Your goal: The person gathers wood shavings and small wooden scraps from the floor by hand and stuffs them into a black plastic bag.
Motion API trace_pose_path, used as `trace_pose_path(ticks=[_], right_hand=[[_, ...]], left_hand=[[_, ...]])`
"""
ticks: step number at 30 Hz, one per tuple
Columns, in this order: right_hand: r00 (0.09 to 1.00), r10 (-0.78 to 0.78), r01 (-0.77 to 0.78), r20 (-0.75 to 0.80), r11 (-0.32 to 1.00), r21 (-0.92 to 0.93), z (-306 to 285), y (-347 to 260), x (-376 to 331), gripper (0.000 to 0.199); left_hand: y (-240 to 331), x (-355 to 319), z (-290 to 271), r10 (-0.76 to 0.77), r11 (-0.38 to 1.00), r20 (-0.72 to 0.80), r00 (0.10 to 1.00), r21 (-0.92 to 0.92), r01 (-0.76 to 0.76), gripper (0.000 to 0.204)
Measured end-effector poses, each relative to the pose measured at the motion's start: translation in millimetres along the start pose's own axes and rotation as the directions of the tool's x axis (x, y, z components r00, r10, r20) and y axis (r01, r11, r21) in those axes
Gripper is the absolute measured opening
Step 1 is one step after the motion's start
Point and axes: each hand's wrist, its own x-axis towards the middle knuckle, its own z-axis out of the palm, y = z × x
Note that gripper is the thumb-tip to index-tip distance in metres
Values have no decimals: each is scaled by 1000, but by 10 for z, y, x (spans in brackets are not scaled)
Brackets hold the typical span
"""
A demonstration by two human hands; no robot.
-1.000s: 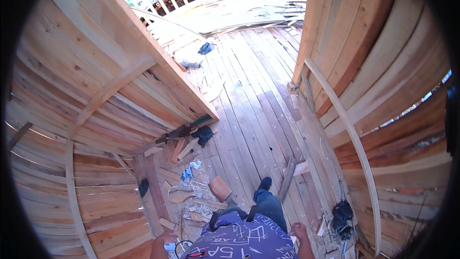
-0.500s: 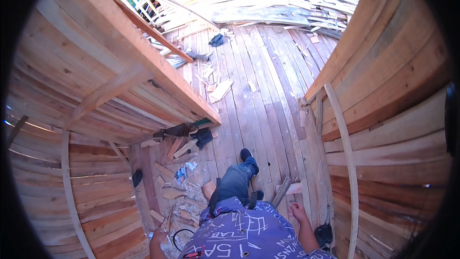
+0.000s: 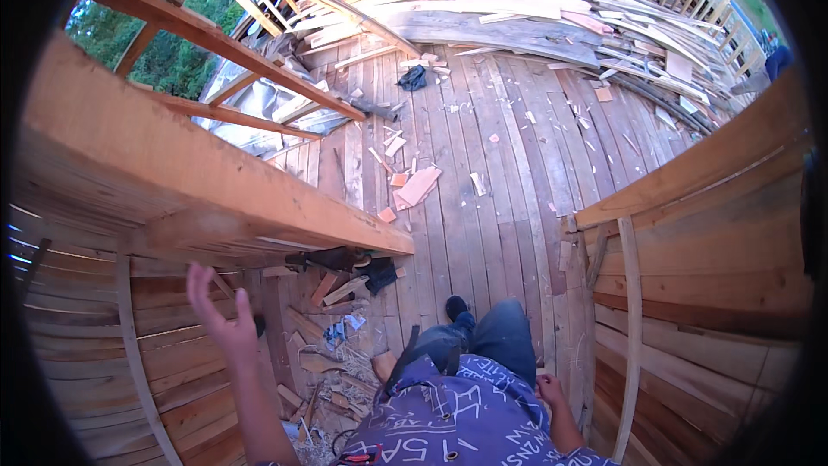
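Left hand (image 3: pixel 220 315) is up in the air, fingers (image 3: pixel 200 280) spread and released, gripping nothing, just in front of the plank wall (image 3: pixel 95 328) and right below the thick top beam (image 3: pixel 216 181) that caps it. The hand is near the beam's underside, but whether it touches the wood cannot be told. Right hand (image 3: pixel 549 388) hangs low at the person's side, well away from the beam, near the opposite plank wall (image 3: pixel 716 293); its fingers look loosely curled around nothing, and it sits just beside the patterned purple shirt (image 3: pixel 457 418). Below the beam's near end, a heap of wood offcuts (image 3: pixel 332 328) litters the deck floor (image 3: pixel 483 190). One dark shoe (image 3: pixel 454 306) stands on the boards just beyond that heap. Far past the beam, stacked lumber (image 3: pixel 535 9) lies against a railing.
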Motion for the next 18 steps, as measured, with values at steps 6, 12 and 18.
trace_pose_path(ticks=[6, 12, 18], right_hand=[[903, 112, -185, 415, 973, 141, 207, -1407, 88, 72], [770, 355, -456, 531, 888, 67, -300, -2674, 567, 92], [856, 295, -325, 424, 946, -3, -826, -2906, 1380, 81]], left_hand=[[399, 1053, -164, 48, 997, -463, 885, -35, -72, 69], [548, 1513, 504, -229, 968, -580, 782, -221, 120, 65], [207, 1656, 639, -415, 907, -618, 668, -222, 358, 67]])
